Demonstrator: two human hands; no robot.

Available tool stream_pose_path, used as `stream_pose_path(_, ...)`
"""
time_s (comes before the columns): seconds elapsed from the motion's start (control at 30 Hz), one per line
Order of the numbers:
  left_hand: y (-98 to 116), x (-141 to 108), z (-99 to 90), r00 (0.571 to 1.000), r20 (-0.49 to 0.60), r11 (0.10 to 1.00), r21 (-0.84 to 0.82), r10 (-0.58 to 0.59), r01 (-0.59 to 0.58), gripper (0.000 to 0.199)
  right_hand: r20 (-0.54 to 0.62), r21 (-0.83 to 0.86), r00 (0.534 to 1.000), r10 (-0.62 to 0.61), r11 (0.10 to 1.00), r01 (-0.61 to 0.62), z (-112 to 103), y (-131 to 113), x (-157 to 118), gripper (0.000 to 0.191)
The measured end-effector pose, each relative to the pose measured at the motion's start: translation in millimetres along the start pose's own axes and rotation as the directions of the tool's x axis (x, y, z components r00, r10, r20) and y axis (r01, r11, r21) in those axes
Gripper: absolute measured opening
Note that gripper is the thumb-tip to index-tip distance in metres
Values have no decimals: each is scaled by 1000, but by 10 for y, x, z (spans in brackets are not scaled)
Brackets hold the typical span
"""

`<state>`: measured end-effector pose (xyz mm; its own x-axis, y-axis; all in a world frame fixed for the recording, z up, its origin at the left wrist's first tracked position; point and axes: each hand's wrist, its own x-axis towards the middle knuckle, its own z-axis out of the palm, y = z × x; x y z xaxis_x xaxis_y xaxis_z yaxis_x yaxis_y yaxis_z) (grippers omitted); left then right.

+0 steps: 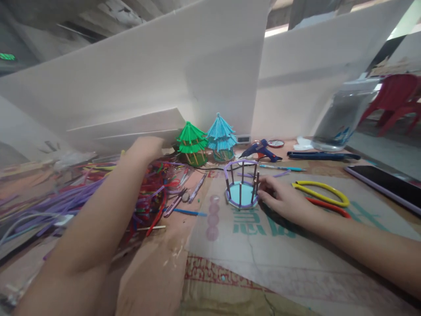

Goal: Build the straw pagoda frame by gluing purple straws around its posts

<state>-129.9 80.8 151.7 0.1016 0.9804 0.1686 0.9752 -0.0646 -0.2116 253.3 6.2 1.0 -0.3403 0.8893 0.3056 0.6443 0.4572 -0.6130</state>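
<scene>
Octagonal post frame (240, 196) upright on desk (177, 231), posts vert., just L of R hand (279, 198), the nearer one; fingers curled narrow at R-side posts, grip unclear. L hand (148, 148) well apart, by pipe-cleaner pile (74, 198), fingers hidden, can't tell.
</scene>
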Motion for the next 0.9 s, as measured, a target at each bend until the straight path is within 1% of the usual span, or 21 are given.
stream_pose_path(0.07,205,-153,-149,992,-121,998,-47,28,-34,45,0,13,1000,6,1000,-6,-2,-12,-4,24)
stream_pose_path(0.13,451,-333,-219,970,-243,988,-149,13,-51,43,12,21,1000,19,1000,-19,-12,-40,-7,25)
stream_pose_path(0.17,577,-425,-216,948,-318,950,-295,4,-103,41,20,24,999,26,999,-27,-19,-57,-9,26)
stream_pose_path(0.2,700,-513,-189,925,-381,900,-403,-2,-164,39,26,24,999,33,999,-33,-26,-76,-10,28)
stream_pose_path(0.23,815,-593,-144,913,-408,859,-459,21,-225,38,29,21,999,37,999,-38,-33,-94,-12,29)
stream_pose_path(0.3,1011,-715,-35,906,-406,790,-515,119,-335,35,33,7,998,47,999,-47,-44,-124,-16,30)
stream_pose_path(0.33,1086,-755,14,904,-399,758,-538,157,-369,33,37,3,998,49,999,-49,-49,-135,-18,31)
stream_pose_path(0.4,1189,-801,77,885,-405,687,-578,227,-441,30,45,7,998,47,999,-48,-54,-144,-20,30)
stream_pose_path(0.47,1239,-814,100,850,-446,626,-587,280,-514,25,52,20,998,38,999,-39,-54,-140,-20,30)
stream_pose_path(0.53,1255,-806,120,799,-495,597,-542,342,-591,21,54,31,998,26,999,-27,-54,-133,-16,30)
stream_pose_path(0.63,1267,-770,214,730,-532,622,-412,429,-666,27,60,14,998,24,1000,-25,-57,-133,-9,26)
stream_pose_path(0.7,1285,-741,303,702,-552,662,-322,449,-677,29,59,-13,997,43,999,-43,-62,-141,-7,22)
stream_pose_path(0.77,1300,-718,360,686,-565,698,-250,458,-671,31,58,-25,996,61,998,-59,-67,-145,-7,20)
stream_pose_path(0.8,1299,-709,364,686,-563,714,-224,461,-663,31,56,-16,996,66,998,-65,-69,-143,-8,21)
stream_pose_path(0.83,1288,-703,349,697,-552,734,-209,457,-647,30,55,4,996,67,998,-68,-70,-137,-8,22)
stream_pose_path(0.87,1264,-697,318,726,-526,761,-207,443,-615,30,51,32,996,67,997,-68,-70,-128,-9,24)
stream_pose_path(0.9,1227,-691,278,767,-487,794,-215,417,-568,29,40,62,997,63,996,-66,-69,-116,-11,25)
